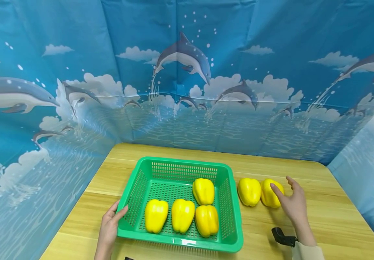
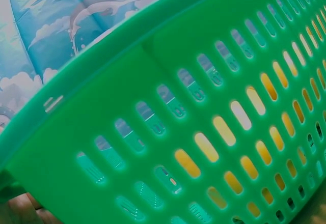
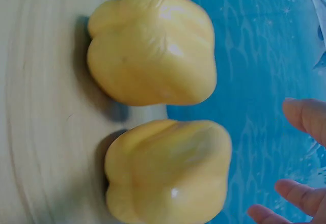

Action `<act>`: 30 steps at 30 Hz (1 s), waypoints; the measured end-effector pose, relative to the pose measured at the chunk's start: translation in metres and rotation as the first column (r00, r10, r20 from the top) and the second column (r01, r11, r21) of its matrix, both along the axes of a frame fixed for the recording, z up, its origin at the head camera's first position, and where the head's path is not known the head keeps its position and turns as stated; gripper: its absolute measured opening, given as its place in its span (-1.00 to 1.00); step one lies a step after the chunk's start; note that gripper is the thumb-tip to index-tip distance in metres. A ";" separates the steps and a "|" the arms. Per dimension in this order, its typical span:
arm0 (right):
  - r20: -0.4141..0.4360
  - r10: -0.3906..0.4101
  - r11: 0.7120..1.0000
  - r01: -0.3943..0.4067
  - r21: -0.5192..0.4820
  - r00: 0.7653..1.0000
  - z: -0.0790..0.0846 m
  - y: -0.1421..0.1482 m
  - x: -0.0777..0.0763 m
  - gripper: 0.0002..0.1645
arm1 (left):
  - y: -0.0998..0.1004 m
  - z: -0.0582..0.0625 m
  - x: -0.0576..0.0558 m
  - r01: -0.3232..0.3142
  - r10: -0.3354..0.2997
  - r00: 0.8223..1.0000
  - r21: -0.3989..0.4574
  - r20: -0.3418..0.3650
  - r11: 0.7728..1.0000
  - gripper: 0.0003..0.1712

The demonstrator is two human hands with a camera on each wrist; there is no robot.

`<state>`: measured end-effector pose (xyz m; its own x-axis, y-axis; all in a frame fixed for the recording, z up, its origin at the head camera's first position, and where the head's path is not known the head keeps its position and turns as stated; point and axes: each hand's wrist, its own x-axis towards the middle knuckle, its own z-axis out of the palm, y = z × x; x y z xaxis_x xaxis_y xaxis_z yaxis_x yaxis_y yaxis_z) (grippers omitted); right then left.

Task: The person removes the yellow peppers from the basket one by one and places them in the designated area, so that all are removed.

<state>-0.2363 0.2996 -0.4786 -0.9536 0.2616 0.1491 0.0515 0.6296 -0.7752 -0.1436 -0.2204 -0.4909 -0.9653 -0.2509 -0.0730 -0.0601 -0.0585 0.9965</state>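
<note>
My left hand (image 1: 109,223) grips the left rim of a green perforated plastic basket (image 1: 235,216), thumb over the edge. In the left wrist view the basket's slotted wall (image 2: 168,127) fills most of the picture. Several yellow bell peppers lie in the basket, one of them a front-left bell pepper (image 1: 156,216). On the table to its right stand two more, a nearer bell pepper (image 1: 249,192) and an outer bell pepper (image 1: 268,196). My right hand (image 1: 293,202) hovers at the outer one with thumb and fingers spread, holding nothing. Its fingertips (image 3: 290,186) show apart from both peppers.
A wooden table (image 1: 316,202) carries everything. Behind and beside it hangs a blue curtain (image 1: 187,122) printed with dolphins. A black strap mount (image 1: 283,237) sits at my right wrist. The basket takes up the table's middle-left.
</note>
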 end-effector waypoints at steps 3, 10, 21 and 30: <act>-0.044 -0.024 1.000 0.024 -0.008 0.999 0.006 -0.004 0.003 -0.08 | 0.000 0.001 0.000 0.002 -0.002 1.000 0.009 0.011 1.000 -0.44; -0.127 -0.037 0.999 0.033 -0.036 0.991 0.019 -0.014 0.009 -0.20 | 0.001 0.002 0.000 -0.004 0.004 1.000 0.013 0.026 1.000 -0.44; -0.278 -0.029 0.999 0.018 -0.043 0.960 0.010 -0.015 0.005 -0.35 | 0.002 0.001 0.001 -0.015 0.015 1.000 -0.001 0.004 1.000 -0.45; -0.312 0.049 0.999 -0.053 -0.006 0.949 0.028 -0.030 0.014 -0.39 | 0.001 0.000 0.001 -0.010 0.010 1.000 0.011 -0.021 1.000 -0.44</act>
<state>-0.2220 0.2696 -0.4509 -0.8724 0.2178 0.4376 -0.2260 0.6141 -0.7562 -0.1431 -0.2191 -0.4914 -0.9640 -0.2599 -0.0556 -0.0387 -0.0697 0.9968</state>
